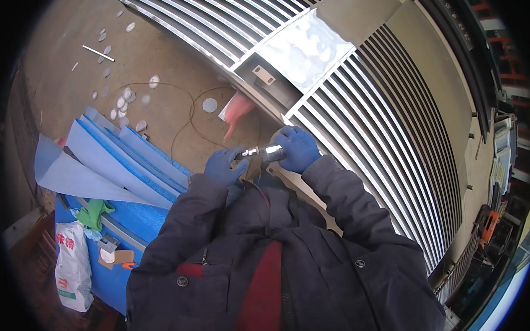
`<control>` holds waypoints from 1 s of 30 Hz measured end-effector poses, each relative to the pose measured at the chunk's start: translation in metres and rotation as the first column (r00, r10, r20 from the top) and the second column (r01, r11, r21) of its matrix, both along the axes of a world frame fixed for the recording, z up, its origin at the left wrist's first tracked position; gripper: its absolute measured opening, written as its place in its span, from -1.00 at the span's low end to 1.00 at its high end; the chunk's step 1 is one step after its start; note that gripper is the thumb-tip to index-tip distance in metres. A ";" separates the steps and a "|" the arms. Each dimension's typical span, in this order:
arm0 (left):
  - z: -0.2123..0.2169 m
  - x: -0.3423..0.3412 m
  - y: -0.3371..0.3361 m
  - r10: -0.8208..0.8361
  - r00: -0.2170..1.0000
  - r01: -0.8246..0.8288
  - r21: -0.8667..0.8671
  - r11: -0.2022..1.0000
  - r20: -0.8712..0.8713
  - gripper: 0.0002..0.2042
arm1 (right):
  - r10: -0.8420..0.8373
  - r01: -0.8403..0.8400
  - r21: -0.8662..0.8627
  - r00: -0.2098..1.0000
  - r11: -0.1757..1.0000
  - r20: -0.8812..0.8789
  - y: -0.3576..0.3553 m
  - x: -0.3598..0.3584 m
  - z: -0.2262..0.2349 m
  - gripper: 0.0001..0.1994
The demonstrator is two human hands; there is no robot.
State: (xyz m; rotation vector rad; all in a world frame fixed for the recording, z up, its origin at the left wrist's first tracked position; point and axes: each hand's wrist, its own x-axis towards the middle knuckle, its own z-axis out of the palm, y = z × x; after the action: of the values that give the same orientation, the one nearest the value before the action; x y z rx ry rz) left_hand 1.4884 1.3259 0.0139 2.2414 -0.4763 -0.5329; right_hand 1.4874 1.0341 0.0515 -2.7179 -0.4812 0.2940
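Note:
My right hand (300, 148), in a blue glove, is closed around a silver cylindrical air tool (273, 153), whose far side is hidden by the glove. At the tool's left end sits a shiny metal hose coupling (251, 152). My left hand (222, 166), also gloved in blue, pinches that coupling between thumb and fingers. Both hands are in front of my chest, close to the near edge of a large slatted metal panel (364, 143). Beyond them a pink-red cloth or bag (237, 112) hangs by the panel's edge.
Blue and white sheets (116, 154) lie stacked at the left, with a white bag (73, 265), a green cloth (94, 215) and a small cardboard box (116, 258) near them. A thin hose (190, 109) curls on the floor (165, 51) among several round discs (124, 102).

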 end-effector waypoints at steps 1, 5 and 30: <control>0.001 0.006 -0.004 0.001 1.000 -0.001 -0.026 1.000 -0.016 -0.48 | -0.045 0.046 -0.035 0.998 0.998 0.040 -0.005 0.006 -0.005 -0.56; -0.001 0.007 -0.028 0.020 0.995 -0.023 -0.040 0.999 -0.097 -0.48 | -0.184 0.180 -0.214 0.983 0.960 0.005 -0.034 0.012 -0.041 -0.54; -0.007 -0.034 -0.186 -0.302 0.942 0.311 -0.046 0.949 0.145 -0.28 | -0.186 0.164 -0.125 0.964 0.979 -0.191 -0.089 -0.015 -0.110 -0.65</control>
State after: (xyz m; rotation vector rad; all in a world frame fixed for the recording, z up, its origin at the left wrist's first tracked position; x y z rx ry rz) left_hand 1.4541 1.1400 0.0065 2.1581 -0.9115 -0.5133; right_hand 1.4723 0.9451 -0.0584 -2.7717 -0.1707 0.5558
